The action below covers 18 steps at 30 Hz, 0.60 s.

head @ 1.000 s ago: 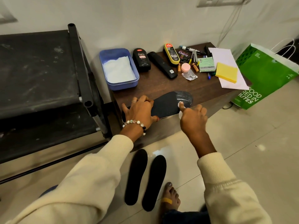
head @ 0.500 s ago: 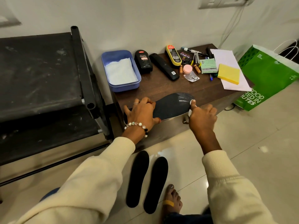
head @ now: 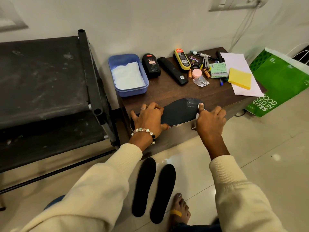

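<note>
A dark insole (head: 179, 111) lies along the front edge of a low brown wooden table (head: 209, 96). My left hand (head: 148, 118) rests on its heel end and holds it down, fingers curled over the top. My right hand (head: 209, 120) pinches a small white wad (head: 199, 106) between thumb and fingers and presses it on the toe end, where a pale smear shows. Two more black insoles (head: 153, 187) lie side by side on the floor below.
A blue tub with white tissue (head: 127, 75), shoe-polish bottles, a black remote, batteries, pens, a pink jar, yellow sticky notes (head: 240, 77) and paper crowd the table's back. A black rack (head: 50, 84) stands left, a green bag (head: 280, 81) right. My bare foot (head: 179, 210) is on the tiles.
My right hand with the white wad has slid rightward along the insole, from its middle part to the toe tip. My left hand has stayed on the heel end.
</note>
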Motion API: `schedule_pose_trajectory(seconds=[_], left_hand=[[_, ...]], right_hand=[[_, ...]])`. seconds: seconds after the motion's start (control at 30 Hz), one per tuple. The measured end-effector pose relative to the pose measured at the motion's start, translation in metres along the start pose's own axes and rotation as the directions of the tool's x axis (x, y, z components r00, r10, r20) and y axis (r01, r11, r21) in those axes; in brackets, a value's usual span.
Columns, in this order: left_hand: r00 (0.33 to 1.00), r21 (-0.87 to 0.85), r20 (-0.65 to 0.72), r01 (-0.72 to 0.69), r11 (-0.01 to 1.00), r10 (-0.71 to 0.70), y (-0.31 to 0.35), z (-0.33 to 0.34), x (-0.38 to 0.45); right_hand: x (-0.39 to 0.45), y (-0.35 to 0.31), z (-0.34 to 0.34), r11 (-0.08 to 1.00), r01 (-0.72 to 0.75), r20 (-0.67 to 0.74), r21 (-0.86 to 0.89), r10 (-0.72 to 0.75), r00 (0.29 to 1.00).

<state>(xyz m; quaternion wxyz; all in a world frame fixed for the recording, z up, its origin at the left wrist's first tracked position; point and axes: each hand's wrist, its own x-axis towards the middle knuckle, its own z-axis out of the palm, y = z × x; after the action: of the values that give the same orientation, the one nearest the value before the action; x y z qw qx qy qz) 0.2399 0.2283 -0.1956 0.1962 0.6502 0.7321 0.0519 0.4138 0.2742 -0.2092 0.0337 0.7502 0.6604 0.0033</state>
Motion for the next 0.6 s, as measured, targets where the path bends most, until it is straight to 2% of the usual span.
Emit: schedule_pose_trajectory(seconds=[0.07,0.2,0.27,0.43,0.5,0.6], left_hand=[[1.000,-0.003,0.001,-0.001,1.000,0.001,0.000,0.000,0.001],[1.000,-0.011,-0.003,0.008,1.000,-0.008,0.001,-0.001,0.001],[1.000,-0.009,-0.001,0.002,1.000,-0.002,0.001,0.000,0.000],[1.000,-0.003,0.013,-0.008,1.000,0.008,-0.001,-0.002,0.000],[1.000,-0.007,0.007,-0.006,1.000,0.006,-0.001,-0.001,0.001],[1.000,-0.014,-0.009,0.002,1.000,-0.002,0.000,0.001,0.002]], right_hand=[[-0.007,-0.008,-0.002,1.000,0.020,-0.003,0.012,-0.019,1.000],[-0.016,-0.029,-0.001,0.978,0.203,0.013,0.051,-0.204,0.979],[-0.009,-0.023,0.000,0.983,0.180,0.009,0.025,-0.181,0.984],[0.007,0.005,0.001,0.998,-0.046,0.004,-0.032,0.046,0.999],[0.002,0.001,0.000,0.999,-0.046,-0.017,-0.026,0.045,0.999],[-0.008,-0.019,-0.002,0.996,0.083,0.011,0.027,-0.083,0.996]])
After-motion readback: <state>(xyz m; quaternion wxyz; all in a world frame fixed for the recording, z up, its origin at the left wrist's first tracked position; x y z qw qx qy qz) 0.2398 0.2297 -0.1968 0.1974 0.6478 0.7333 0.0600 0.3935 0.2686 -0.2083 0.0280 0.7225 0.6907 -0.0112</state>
